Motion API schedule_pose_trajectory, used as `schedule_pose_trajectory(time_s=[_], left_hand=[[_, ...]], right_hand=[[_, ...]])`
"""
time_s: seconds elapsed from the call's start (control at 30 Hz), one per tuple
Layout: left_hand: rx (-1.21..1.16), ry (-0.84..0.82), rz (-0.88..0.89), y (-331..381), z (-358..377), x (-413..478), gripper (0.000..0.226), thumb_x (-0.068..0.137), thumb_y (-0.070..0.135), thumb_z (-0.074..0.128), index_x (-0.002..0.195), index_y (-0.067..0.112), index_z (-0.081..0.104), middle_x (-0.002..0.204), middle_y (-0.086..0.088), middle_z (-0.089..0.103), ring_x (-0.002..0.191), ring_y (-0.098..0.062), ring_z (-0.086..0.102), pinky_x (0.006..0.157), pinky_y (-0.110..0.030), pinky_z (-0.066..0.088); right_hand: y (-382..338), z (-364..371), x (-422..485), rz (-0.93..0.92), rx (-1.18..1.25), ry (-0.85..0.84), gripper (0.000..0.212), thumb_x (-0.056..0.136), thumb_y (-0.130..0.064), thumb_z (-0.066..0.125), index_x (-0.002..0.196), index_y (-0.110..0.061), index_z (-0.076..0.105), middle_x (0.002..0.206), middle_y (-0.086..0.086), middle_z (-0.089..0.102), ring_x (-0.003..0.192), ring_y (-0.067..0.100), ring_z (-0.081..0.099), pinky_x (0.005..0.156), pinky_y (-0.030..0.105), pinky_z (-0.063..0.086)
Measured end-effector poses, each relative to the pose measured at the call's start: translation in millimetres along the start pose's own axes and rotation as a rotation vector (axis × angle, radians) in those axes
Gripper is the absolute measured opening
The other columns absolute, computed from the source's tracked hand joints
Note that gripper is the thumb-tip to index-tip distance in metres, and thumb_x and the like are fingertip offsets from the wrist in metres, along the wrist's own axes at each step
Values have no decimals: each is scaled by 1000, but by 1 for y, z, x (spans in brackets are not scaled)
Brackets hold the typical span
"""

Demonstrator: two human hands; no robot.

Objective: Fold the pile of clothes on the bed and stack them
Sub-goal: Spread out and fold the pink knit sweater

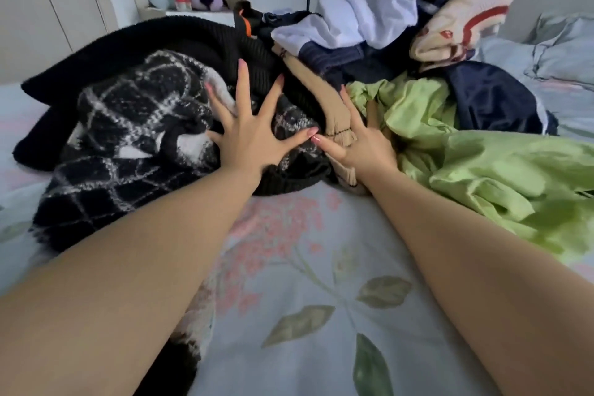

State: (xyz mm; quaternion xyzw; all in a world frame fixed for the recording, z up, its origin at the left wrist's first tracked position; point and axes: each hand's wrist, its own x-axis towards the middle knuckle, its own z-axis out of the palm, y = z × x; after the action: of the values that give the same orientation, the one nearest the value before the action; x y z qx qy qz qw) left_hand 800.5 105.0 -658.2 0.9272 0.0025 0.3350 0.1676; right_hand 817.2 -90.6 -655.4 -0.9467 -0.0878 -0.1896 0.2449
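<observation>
Nearest me is just bare floral sheet (289, 267), nothing folded or stacked there yet, so this looks like the very start: picking a first piece. Left hand (250, 141) lies flat, fingers splayed wide, on the black plaid fleece (128, 125), gripping nothing. Right hand (363, 148) is spread too, pressing on the beige knit (334, 119) beside the green top (482, 170). Next she'd need to close on one garment and drag it clear. White hoodie (363, 6) heaps up behind.
</observation>
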Motion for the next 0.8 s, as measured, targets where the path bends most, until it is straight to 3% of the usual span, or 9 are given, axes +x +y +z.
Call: schedule_pose_trajectory(time_s=[0.13,0.27,0.33,0.43,0.53,0.6,0.67,0.73,0.8], left_hand=[[54,-35,-26,-3,14,19,95,62,99,26,147,58,13,162,10,-21,144,-50,-19,93,-82,23],[46,-245,-24,-11,-8,-8,98,61,100,10,149,55,2,159,15,-27,145,-50,-2,106,-67,28],[50,-427,3,-17,-32,-34,103,61,97,3,151,50,-3,159,16,-27,147,-45,2,114,-57,25],[4,-710,-43,-14,-77,-76,94,64,93,0,149,54,-10,161,16,-22,150,-38,-7,118,-56,16],[-75,-792,-76,7,-149,-118,89,64,90,-2,147,59,-4,164,13,-9,150,-37,-4,117,-57,17],[-129,-768,-66,24,-196,-144,90,65,90,1,149,57,5,164,16,0,151,-31,-3,118,-57,18],[-210,-805,-81,35,-244,-170,86,74,86,15,151,48,23,161,13,22,150,-22,15,118,-49,25],[-260,-899,-103,40,-288,-199,66,88,72,34,137,32,55,127,3,63,123,-18,55,100,-34,46],[-220,-920,-32,44,-323,-231,49,94,58,48,115,18,70,104,0,70,103,-15,63,90,-29,48]], right_hand=[[5,11,21,-10,-59,2,94,75,-81,52,148,-58,-2,163,14,0,120,44,54,75,37,44],[9,1,-11,-13,46,-87,93,84,-70,55,152,-48,-4,157,19,24,121,41,53,87,33,42],[8,-19,-44,29,99,-193,89,89,-63,54,154,-44,-4,159,15,22,136,34,40,96,29,34],[-4,-46,-96,56,35,-448,76,97,-60,39,154,-39,-5,165,-7,-4,152,20,6,117,33,16],[-47,-85,-150,-7,56,-530,67,100,-58,28,155,-33,-2,165,-7,-6,152,15,-8,123,45,-4],[-75,-117,-187,-4,134,-547,64,101,-55,30,155,-38,-1,165,-8,1,153,17,0,123,47,-2],[-102,-155,-231,30,208,-539,64,98,-59,35,154,-46,7,162,-1,25,147,24,24,121,45,12],[-124,-199,-278,48,320,-534,70,89,-71,36,152,-45,22,143,1,53,132,21,47,110,33,30],[-140,-239,-324,26,323,-563,83,77,-80,32,149,-39,36,133,-5,60,122,15,55,101,29,38]])
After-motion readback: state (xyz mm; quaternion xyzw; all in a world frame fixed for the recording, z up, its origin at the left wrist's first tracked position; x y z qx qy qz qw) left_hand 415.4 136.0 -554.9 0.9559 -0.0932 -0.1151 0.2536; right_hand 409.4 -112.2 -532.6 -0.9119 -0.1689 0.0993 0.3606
